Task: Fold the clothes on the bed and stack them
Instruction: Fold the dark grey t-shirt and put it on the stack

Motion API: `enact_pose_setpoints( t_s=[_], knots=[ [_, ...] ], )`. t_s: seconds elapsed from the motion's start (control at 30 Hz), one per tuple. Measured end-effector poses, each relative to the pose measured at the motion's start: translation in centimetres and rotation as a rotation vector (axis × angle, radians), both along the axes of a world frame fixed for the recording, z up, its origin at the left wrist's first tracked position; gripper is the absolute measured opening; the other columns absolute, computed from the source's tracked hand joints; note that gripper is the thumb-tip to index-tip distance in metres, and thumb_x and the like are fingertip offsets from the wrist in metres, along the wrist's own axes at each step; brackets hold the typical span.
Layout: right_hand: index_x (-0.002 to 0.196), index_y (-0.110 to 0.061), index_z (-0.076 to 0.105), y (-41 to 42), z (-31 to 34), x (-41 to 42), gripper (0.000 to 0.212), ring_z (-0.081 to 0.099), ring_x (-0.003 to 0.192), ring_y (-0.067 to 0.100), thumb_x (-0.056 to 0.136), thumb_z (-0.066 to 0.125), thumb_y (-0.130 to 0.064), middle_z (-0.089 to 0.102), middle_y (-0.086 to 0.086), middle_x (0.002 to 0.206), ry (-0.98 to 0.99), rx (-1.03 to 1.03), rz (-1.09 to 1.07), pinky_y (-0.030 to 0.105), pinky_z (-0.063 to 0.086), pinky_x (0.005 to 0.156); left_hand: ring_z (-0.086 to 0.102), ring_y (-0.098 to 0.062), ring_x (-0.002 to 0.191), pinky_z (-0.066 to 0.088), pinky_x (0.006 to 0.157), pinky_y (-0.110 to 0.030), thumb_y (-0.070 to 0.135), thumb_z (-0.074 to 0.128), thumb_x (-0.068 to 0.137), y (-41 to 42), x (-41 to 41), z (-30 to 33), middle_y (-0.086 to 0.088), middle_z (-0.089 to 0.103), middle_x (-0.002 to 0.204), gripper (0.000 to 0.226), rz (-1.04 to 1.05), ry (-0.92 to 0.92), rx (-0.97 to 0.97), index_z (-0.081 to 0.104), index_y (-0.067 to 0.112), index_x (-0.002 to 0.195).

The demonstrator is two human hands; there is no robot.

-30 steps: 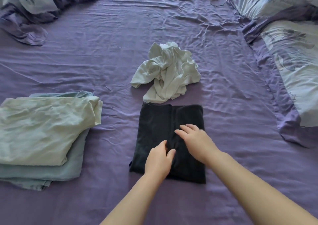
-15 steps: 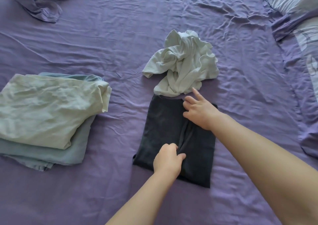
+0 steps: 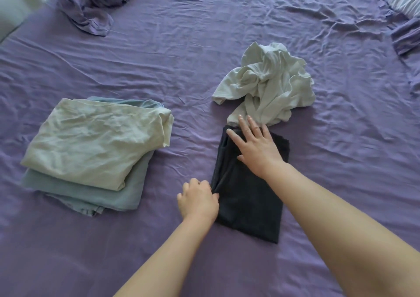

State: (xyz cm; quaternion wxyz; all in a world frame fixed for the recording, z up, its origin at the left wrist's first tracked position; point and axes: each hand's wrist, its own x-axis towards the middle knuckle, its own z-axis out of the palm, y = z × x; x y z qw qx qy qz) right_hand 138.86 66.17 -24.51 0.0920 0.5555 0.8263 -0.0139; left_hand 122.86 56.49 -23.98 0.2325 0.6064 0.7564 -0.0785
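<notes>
Dark folded garment [image 3: 247,196] at lower centre of frame on purple bed [image 3: 181,47]. Our right hand [image 3: 256,146] presses flat on its upper end, fingers straight and spread. Our left hand [image 3: 197,200] pinches its left edge, fingers curled. Crumpled white shirt [image 3: 270,85] just above, touching garment. Folded stack [image 3: 91,151] at left, well apart.

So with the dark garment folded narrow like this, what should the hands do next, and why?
Probably fold it in half once more, far end toward the near end. The right hand lies flat on the dark garment, the left hand pinches its left edge, and it looks longer than the stack it must join.
</notes>
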Motion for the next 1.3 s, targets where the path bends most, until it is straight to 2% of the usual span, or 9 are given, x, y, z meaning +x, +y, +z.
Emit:
enact_pose_setpoints(
  t_s=[0.17,0.3,0.43,0.53,0.6,0.77,0.93,1.1,1.3],
  knots=[
    [0.149,-0.034,-0.001,-5.6,-3.3,2.6,0.066,-0.011,0.144,0.03,0.096,0.034,-0.05,-0.012,0.011,0.158,0.072,-0.068,-0.325,0.051,0.004,0.116,0.042,-0.025,0.116,0.04,0.095,-0.036,0.021,0.05,0.089,-0.1,0.6,-0.2,-0.006,0.047,0.124,0.027,0.135,-0.218,0.002,0.048,0.015,0.116],
    [0.15,-0.028,0.001,-8.8,-3.5,3.4,0.069,0.007,0.144,0.034,0.095,0.034,-0.053,-0.005,0.021,0.156,0.208,-0.108,-0.583,0.042,0.018,0.114,0.049,-0.028,0.116,0.042,0.095,-0.039,0.034,0.056,0.088,0.4,0.8,-0.2,-0.007,0.045,0.128,0.047,0.171,-0.314,-0.039,0.039,0.016,0.128],
    [0.15,-0.028,0.007,-9.5,-2.2,2.5,0.069,0.032,0.129,0.036,0.095,0.048,-0.036,0.012,0.022,0.153,0.382,-0.129,-0.709,0.043,0.038,0.099,0.051,-0.028,0.117,0.04,0.096,-0.039,0.053,0.051,0.087,1.0,1.3,-0.9,-0.006,0.056,0.125,0.054,0.215,-0.287,-0.085,0.046,0.016,0.126],
    [0.149,-0.031,0.01,-10.0,-1.5,1.9,0.071,0.042,0.122,0.032,0.093,0.053,-0.018,0.027,0.016,0.145,0.617,-0.189,-0.836,0.04,0.043,0.091,0.054,-0.028,0.114,0.038,0.1,-0.041,0.062,0.045,0.086,1.1,1.9,-0.8,-0.004,0.062,0.119,0.056,0.319,-0.388,-0.134,0.055,0.017,0.118],
    [0.149,-0.031,0.016,-10.4,-0.8,1.9,0.068,0.045,0.122,0.03,0.093,0.051,-0.014,0.03,0.013,0.145,0.689,-0.198,-0.822,0.038,0.043,0.091,0.056,-0.029,0.11,0.041,0.098,-0.04,0.056,0.048,0.088,1.1,2.2,-0.3,-0.006,0.065,0.113,0.049,0.359,-0.52,-0.116,0.06,0.014,0.11],
    [0.147,-0.027,0.025,-10.3,2.3,1.7,0.058,0.044,0.126,0.022,0.095,0.048,-0.016,0.024,0.0,0.152,0.676,-0.13,-0.687,0.035,0.046,0.085,0.059,-0.023,0.095,0.041,0.073,-0.03,0.031,0.053,0.091,0.9,0.9,2.8,0.0,0.066,0.091,0.018,0.371,-0.778,0.001,0.064,0.016,0.092],
    [0.146,-0.027,0.029,-8.6,7.2,-0.5,0.056,0.042,0.128,0.019,0.095,0.049,-0.018,0.026,-0.003,0.152,0.726,-0.094,-0.559,0.037,0.048,0.089,0.059,-0.018,0.102,0.044,0.088,-0.032,0.027,0.052,0.092,1.4,-2.7,7.1,0.002,0.069,0.102,0.017,0.41,-0.826,0.098,0.067,0.022,0.1],
    [0.146,-0.027,0.029,-6.4,12.0,-5.8,0.055,0.036,0.134,0.016,0.095,0.048,-0.017,0.025,-0.003,0.153,0.792,-0.018,-0.428,0.035,0.044,0.092,0.061,-0.02,0.104,0.045,0.092,-0.031,0.021,0.053,0.094,2.8,-8.0,11.6,-0.005,0.069,0.11,0.023,0.433,-0.834,0.235,0.066,0.013,0.111],
    [0.147,-0.026,0.025,-3.8,15.4,-14.5,0.057,0.033,0.135,0.017,0.095,0.043,-0.012,0.021,-0.003,0.154,0.825,-0.012,-0.3,0.036,0.043,0.096,0.06,-0.023,0.106,0.045,0.095,-0.034,0.026,0.052,0.094,4.8,-16.8,15.5,-0.005,0.068,0.111,0.026,0.475,-0.739,0.341,0.066,0.016,0.114]
  ],
)
